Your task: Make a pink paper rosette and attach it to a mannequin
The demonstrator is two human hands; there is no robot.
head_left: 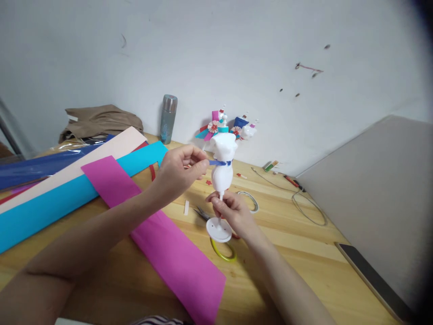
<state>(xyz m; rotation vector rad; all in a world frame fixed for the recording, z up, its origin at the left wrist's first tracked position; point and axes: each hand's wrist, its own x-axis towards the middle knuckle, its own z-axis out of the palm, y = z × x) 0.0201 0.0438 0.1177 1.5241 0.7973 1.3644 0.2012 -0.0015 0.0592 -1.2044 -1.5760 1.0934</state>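
A small white dress form [222,178] with a round base stands upright in the air, its thin stem gripped by my right hand [233,210]. Around its waist runs a blue paper strip [218,162]. My left hand [184,169] pinches the strip's free end, drawn out to the left. White material covers the form's upper part. Below the base on the table lie scissors [223,251] with a yellow handle, partly hidden by the base and my right hand.
A magenta sheet [169,257] crosses a turquoise sheet [61,198] on the left. Behind stand a bottle [168,119] and several decorated figures [240,128]. A tape roll [250,201], a cable [304,216] and a phone-like dark slab [368,275] lie rightward.
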